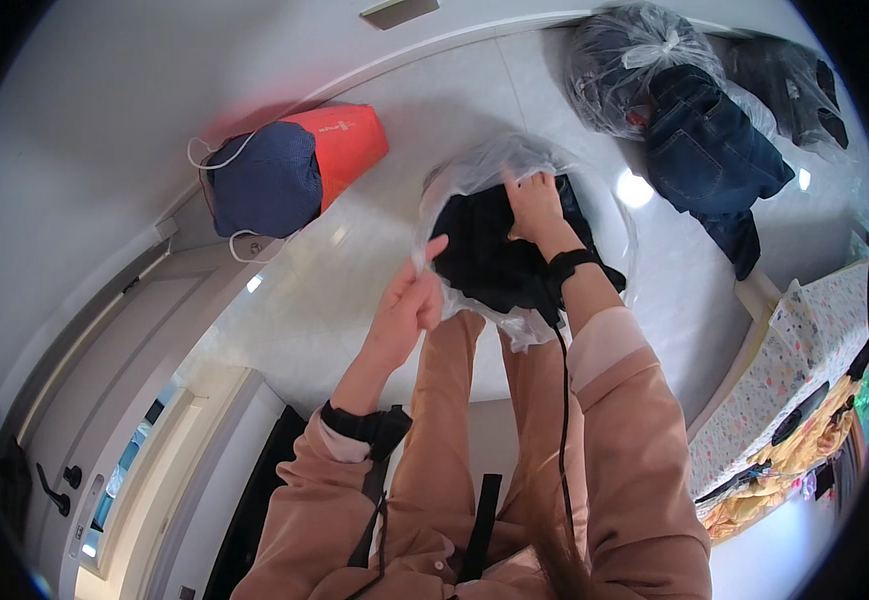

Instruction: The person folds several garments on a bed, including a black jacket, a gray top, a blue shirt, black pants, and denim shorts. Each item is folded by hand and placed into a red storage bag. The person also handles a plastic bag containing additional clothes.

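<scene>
A clear plastic bag stands open on the floor before my knees, with dark folded clothing inside it. My left hand pinches the bag's left rim, its index finger stretched over the opening. Inside the bag's far right part, my right hand rests on the dark clothing with its fingers spread near the plastic; whether it grips anything cannot be told. Black straps with a cable are around my wrists.
A red and navy drawstring bag lies by the wall at left. Jeans lie against a tied clear bag of clothes at upper right, beside another filled bag. A door stands at left; a patterned cloth covers furniture at right.
</scene>
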`<action>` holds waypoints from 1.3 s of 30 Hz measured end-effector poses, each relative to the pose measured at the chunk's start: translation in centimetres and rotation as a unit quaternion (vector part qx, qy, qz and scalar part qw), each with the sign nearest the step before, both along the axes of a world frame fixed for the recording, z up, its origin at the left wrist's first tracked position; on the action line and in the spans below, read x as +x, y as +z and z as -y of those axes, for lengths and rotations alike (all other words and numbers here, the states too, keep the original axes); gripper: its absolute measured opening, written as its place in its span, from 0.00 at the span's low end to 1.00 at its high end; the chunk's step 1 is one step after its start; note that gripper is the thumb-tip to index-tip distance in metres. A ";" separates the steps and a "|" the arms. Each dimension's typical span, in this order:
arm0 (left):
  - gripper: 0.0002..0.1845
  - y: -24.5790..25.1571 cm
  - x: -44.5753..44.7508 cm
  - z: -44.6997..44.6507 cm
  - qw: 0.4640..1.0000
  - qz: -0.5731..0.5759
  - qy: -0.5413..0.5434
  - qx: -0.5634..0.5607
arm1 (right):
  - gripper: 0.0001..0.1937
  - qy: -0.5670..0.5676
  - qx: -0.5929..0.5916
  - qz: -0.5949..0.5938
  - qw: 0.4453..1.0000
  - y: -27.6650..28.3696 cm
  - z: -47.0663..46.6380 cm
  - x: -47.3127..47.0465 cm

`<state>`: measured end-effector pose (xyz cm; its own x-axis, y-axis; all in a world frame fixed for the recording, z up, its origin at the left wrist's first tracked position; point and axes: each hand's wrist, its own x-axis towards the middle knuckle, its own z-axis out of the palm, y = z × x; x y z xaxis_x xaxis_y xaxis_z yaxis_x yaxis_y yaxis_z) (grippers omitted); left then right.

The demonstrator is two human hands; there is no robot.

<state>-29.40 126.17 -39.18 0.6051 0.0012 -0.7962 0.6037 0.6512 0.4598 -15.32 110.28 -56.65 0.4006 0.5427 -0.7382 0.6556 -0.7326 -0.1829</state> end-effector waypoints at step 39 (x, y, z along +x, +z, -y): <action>0.27 -0.1 1.4 0.6 0.993 0.043 0.099 -0.052 | 0.48 -0.257 0.232 0.038 0.937 10.7 8.5 -7.4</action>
